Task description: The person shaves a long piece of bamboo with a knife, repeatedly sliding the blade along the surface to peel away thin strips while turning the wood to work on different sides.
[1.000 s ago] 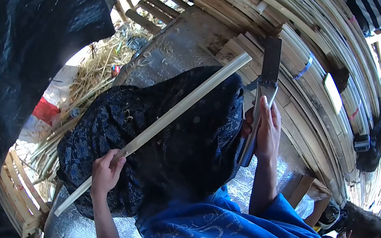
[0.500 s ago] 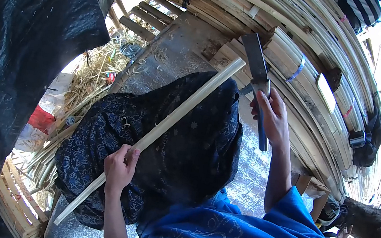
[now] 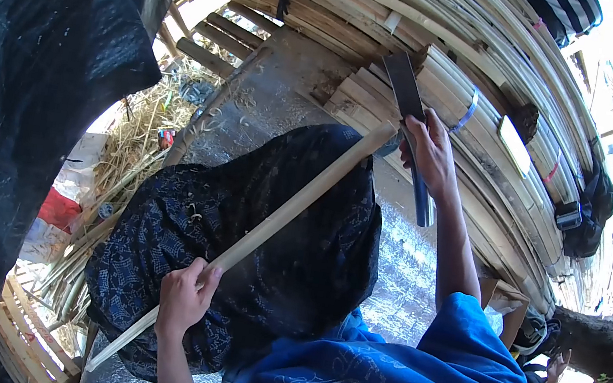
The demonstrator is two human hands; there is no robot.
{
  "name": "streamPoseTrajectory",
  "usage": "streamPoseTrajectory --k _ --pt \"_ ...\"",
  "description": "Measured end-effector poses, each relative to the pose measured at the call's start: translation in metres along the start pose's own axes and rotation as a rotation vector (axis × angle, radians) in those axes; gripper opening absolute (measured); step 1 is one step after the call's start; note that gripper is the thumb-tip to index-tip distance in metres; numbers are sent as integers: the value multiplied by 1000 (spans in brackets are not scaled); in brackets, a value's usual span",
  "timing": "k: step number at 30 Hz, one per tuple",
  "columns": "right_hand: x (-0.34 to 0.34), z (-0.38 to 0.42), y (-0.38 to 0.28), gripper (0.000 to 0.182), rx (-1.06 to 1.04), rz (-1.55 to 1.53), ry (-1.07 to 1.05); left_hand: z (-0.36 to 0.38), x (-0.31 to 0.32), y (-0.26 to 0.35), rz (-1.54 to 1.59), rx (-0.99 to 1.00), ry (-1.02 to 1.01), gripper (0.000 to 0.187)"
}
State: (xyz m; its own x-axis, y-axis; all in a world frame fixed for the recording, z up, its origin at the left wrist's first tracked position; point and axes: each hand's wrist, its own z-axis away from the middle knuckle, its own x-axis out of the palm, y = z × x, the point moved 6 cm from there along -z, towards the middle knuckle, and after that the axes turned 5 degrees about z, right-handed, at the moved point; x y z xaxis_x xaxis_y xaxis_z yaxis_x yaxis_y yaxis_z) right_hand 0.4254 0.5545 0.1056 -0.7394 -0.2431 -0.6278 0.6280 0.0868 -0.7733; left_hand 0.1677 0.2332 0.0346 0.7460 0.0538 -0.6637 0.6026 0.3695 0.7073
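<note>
The left hand (image 3: 186, 298), at lower left of centre, has its fingers closed around the bamboo strip (image 3: 271, 221), which slants from lower left up to the upper centre, across the dark patterned cloth (image 3: 311, 270). Right of the strip's upper end, the right hand (image 3: 428, 150) grips a broad-bladed knife (image 3: 405, 89), blade pointing up; whether blade and strip touch is unclear. Stacked slats (image 3: 475, 164) fill the upper right.

Workshop, with stacked wooden slats (image 3: 482, 165)
</note>
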Motion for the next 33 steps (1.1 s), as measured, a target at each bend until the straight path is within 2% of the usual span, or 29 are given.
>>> streamPoseTrajectory --k 2,5,7,9,10,13,15,19,24,25,28,33 --pt "6 6 6 42 52 -39 -7 0 5 -1 -4 12 9 33" --pt "12 6 9 46 -14 49 -60 -7 7 11 20 70 64 33" --pt "8 5 9 43 3 32 -53 -15 6 24 47 128 103 33" --pt "1 7 1 38 -92 95 -5 -25 10 25 94 101 105 35" --pt "-3 5 3 35 -71 102 -15 -29 13 26 80 98 107 36" --pt "-2 8 6 34 -85 47 9 -43 18 31 77 44 73 37" --pt "5 7 13 32 -18 7 -63 -50 19 41 114 63 62 38" --pt "11 9 8 41 -4 92 -83 -62 25 47 104 100 5 42" --pt "2 3 1 45 -45 173 -8 -85 29 78 157 118 -60 42" --pt "-1 2 1 46 -1 169 7 -89 34 83 205 118 -92 42" --pt "-6 -9 15 44 -76 286 100 -99 46 89 252 87 -83 43" --pt "-19 -18 27 43 -46 307 192 -98 53 85 173 46 -38 44"
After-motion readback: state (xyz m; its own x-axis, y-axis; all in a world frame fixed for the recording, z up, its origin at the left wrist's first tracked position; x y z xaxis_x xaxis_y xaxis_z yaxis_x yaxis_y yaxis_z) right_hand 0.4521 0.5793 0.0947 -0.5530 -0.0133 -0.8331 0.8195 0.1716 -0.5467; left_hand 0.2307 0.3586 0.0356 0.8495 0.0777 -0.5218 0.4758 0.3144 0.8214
